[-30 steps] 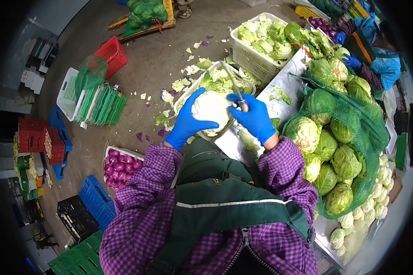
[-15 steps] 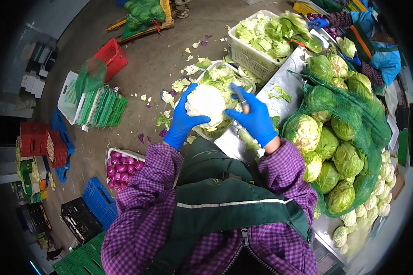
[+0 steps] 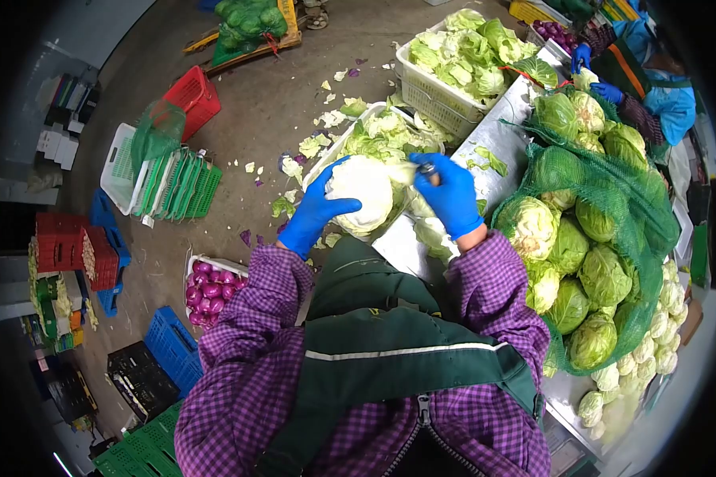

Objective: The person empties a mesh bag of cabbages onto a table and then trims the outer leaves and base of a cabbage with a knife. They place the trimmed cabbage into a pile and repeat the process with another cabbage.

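Observation:
My left hand [image 3: 317, 213], in a blue glove, is wrapped round the left side of a pale, peeled cabbage [image 3: 359, 193]. On the other side my right hand [image 3: 451, 199], also gloved, is closed on a small knife [image 3: 429, 169]; its blade is hard to make out. A blurred pale bit of leaf or stem shows between the cabbage and this hand. Below both hands stands a white crate [image 3: 336, 151] with loose cabbage leaves [image 3: 386, 131] in it. Trimmed leaves also lie on the metal table [image 3: 459, 168] beside my right hand.
A second white crate [image 3: 429, 95] heaped with leaves stands ahead. On the right, a green net [image 3: 652, 215] holds whole cabbages [image 3: 605, 274], with smaller pale ones beyond. A co-worker's blue-gloved hand [image 3: 608, 92] works at far right. Red onions [image 3: 211, 294] sit in a crate at left.
My right hand has risen slightly and turned, and the knife with it. The cabbage has tilted in my left hand. The co-worker's hands have come together around a cabbage.

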Tool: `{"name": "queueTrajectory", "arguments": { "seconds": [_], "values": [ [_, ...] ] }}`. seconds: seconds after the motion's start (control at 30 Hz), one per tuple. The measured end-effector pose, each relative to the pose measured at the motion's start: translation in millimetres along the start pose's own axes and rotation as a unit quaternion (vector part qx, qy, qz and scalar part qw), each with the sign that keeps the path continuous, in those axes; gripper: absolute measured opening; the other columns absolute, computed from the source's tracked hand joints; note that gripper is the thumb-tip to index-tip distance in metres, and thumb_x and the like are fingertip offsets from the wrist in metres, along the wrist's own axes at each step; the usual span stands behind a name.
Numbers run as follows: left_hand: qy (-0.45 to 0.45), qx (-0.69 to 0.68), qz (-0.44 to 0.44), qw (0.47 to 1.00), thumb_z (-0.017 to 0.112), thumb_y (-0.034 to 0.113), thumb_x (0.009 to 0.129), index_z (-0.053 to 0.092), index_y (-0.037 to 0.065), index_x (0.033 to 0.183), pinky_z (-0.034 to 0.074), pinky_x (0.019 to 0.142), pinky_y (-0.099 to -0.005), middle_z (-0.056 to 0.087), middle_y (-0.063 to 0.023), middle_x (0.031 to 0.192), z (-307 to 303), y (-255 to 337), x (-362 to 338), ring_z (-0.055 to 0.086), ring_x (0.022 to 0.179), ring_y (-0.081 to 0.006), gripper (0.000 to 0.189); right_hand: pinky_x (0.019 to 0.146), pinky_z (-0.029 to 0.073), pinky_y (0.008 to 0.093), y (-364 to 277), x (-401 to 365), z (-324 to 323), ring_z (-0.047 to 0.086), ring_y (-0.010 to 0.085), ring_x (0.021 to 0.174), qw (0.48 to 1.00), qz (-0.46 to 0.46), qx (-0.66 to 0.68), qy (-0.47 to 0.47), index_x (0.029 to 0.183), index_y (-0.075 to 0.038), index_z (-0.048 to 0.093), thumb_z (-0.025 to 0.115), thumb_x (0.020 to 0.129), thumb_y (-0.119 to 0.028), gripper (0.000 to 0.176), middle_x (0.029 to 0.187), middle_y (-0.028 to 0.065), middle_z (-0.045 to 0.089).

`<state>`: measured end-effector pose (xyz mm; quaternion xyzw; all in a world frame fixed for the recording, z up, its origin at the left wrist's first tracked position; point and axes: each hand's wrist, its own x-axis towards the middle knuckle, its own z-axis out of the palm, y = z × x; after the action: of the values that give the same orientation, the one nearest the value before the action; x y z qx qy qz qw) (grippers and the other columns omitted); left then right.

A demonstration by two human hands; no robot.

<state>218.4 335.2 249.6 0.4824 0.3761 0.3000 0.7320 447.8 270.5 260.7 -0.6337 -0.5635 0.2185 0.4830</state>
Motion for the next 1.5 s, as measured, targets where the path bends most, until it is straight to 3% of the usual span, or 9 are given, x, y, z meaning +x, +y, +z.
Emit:
{"name": "queueTrajectory", "arguments": {
  "seconds": [0.2,0.27,0.6,0.67,0.77,0.93,1.1,1.2,1.5],
  "values": [
    [-0.028,0.091,0.08,0.992,0.086,0.012,0.058,0.038,0.005,0.137,0.039,0.101,-0.034,0.051,-0.0095,0.128,5.1,3.8,-0.2,0.05,0.116,-0.0188,0.092,0.062,0.05,0.0311,37.2,-3.6,-10.0,0.064,0.0212,0.068,0.992,0.091,-0.09,-0.003,0.104,-0.007,0.066,0.066,0.079,-0.015,0.026,0.087,0.0126,0.068],
    [-0.032,0.124,0.095,0.987,0.087,0.013,0.056,0.038,0.005,0.137,0.039,0.102,-0.0341,0.051,-0.0097,0.128,7.8,3.4,2.3,0.049,0.117,-0.0188,0.095,0.061,0.05,0.0271,19.9,-6.9,-2.9,0.06,0.0151,0.064,0.967,0.199,0.157,-0.039,0.109,-0.006,0.064,0.069,0.081,-0.02,0.032,0.089,0.0059,0.068],
    [-0.061,0.108,0.123,0.985,0.088,0.017,0.05,0.034,0.005,0.14,0.031,0.107,-0.0357,0.044,-0.0096,0.136,10.9,16.6,-3.0,0.042,0.125,-0.0208,0.106,0.038,0.037,0.0216,13.2,-15.4,16.7,0.048,0.007,0.043,0.889,0.302,0.329,-0.1,0.093,-0.003,0.062,0.066,0.086,-0.027,0.026,0.065,0.0003,0.057],
    [-0.076,0.053,0.115,0.989,0.088,0.016,0.05,0.031,0.005,0.141,0.03,0.108,-0.036,0.043,-0.0088,0.137,13.2,17.4,-2.4,0.041,0.126,-0.0212,0.108,0.04,0.037,0.0219,16.7,-18.9,18.4,0.048,0.0077,0.044,0.779,0.355,0.495,-0.151,0.098,-0.002,0.06,0.065,0.087,-0.028,0.029,0.063,0.0005,0.054],
    [-0.017,0.056,0.206,0.977,0.086,0.014,0.051,0.027,0.007,0.143,0.031,0.108,-0.0357,0.042,-0.0082,0.138,9.5,0.7,6.5,0.04,0.127,-0.0214,0.11,0.043,0.039,0.0222,0.4,-24.0,18.9,0.049,0.0084,0.048,0.825,0.316,0.459,-0.098,0.107,0.001,0.057,0.066,0.086,-0.023,0.033,0.066,0.0013,0.054],
    [-0.013,-0.072,0.056,0.996,0.078,0.007,0.062,0.022,0.007,0.144,0.032,0.107,-0.0359,0.041,-0.0105,0.138,16.2,-7.1,-3.1,0.039,0.128,-0.0221,0.1,0.045,0.041,0.0218,-13.9,-25.8,33.1,0.049,0.0066,0.051,0.903,0.283,0.324,-0.022,0.112,0.001,0.059,0.069,0.082,-0.015,0.036,0.082,0.0038,0.063],
    [-0.029,-0.278,0.004,0.96,0.058,0.049,0.083,0.022,0.009,0.144,0.027,0.108,-0.0544,0.029,-0.0163,0.146,3.2,-37.9,-2.9,0.032,0.133,-0.0352,0.081,0.046,0.041,0.0186,-14.5,-25.1,25.1,0.049,0.0044,0.052,0.896,0.254,0.363,-0.027,0.112,-0.003,0.062,0.065,0.085,-0.011,0.028,0.096,0.003,0.067],
    [-0.025,-0.459,-0.067,0.885,0.045,0.059,0.086,0.024,0.015,0.144,0.028,0.105,-0.0597,0.029,-0.015,0.146,9.9,-32.2,-2.8,0.03,0.133,-0.0368,0.076,0.046,0.04,0.0184,-18.4,-25.2,23.4,0.048,0.0038,0.052,0.896,0.248,0.367,-0.028,0.115,-0.005,0.061,0.066,0.084,-0.013,0.032,0.085,0.0012,0.065],
    [-0.057,-0.4,-0.092,0.91,0.04,0.062,0.087,0.026,0.01,0.143,0.028,0.108,-0.0537,0.032,-0.0157,0.145,9.0,-29.7,1.8,0.034,0.131,-0.0359,0.078,0.054,0.04,0.0191,-21.8,21.2,11.7,0.047,0.0042,0.059,0.909,0.187,0.327,-0.179,0.116,-0.004,0.06,0.067,0.083,-0.017,0.036,0.076,-0.0017,0.058]
  ]
}}
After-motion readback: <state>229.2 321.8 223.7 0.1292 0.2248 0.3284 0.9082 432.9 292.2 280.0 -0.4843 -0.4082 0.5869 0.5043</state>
